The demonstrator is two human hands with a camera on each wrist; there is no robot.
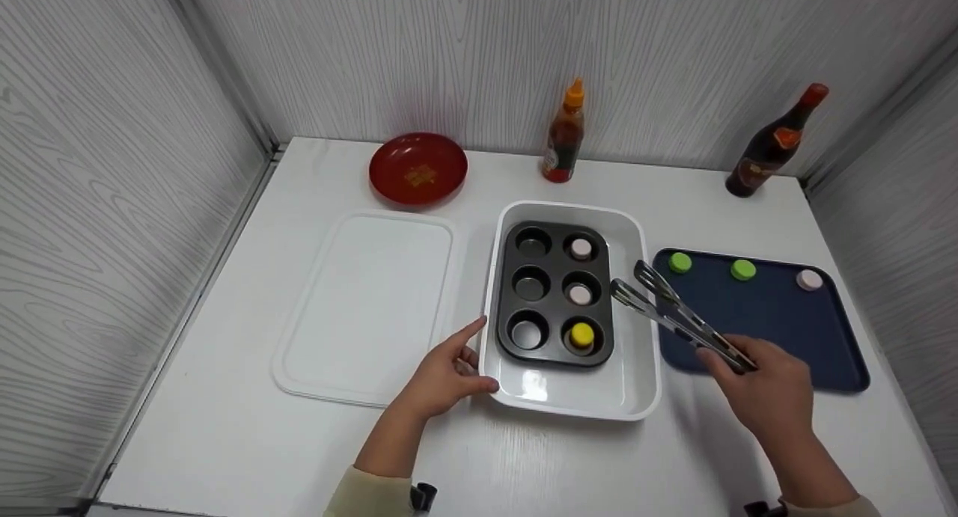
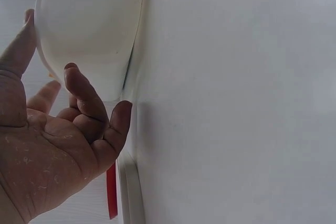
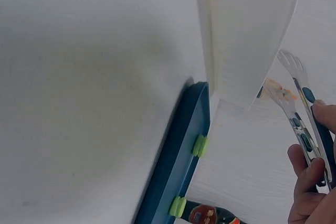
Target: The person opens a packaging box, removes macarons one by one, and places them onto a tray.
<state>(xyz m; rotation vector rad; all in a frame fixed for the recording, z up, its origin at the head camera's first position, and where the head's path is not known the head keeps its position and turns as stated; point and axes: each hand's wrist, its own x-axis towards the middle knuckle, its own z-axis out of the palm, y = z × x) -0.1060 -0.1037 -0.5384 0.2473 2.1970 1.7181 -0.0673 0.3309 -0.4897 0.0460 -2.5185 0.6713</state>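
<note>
My right hand (image 1: 775,386) grips metal tongs (image 1: 692,326), their tips apart with nothing between them, above the gap between the white bin (image 1: 640,408) and the navy tray (image 1: 771,322). My left hand (image 1: 445,375) touches the bin's near left rim with thumb and index finger; its other fingers are loosely bent. Inside the bin lies a dark muffin pan (image 1: 554,307). Its right column of cups holds a pale pink macaron-like piece (image 1: 581,248), another pink piece (image 1: 580,295) and a yellow piece (image 1: 582,335). Two green pieces (image 1: 743,269) and a pink piece (image 1: 809,280) sit on the tray.
A white lid or board (image 1: 367,307) lies left of the bin. Behind it stands a red plate (image 1: 419,169). Along the back are a sauce bottle (image 1: 564,135) with an orange cap and a dark bottle (image 1: 775,143). Grained panels (image 1: 464,60) enclose the table.
</note>
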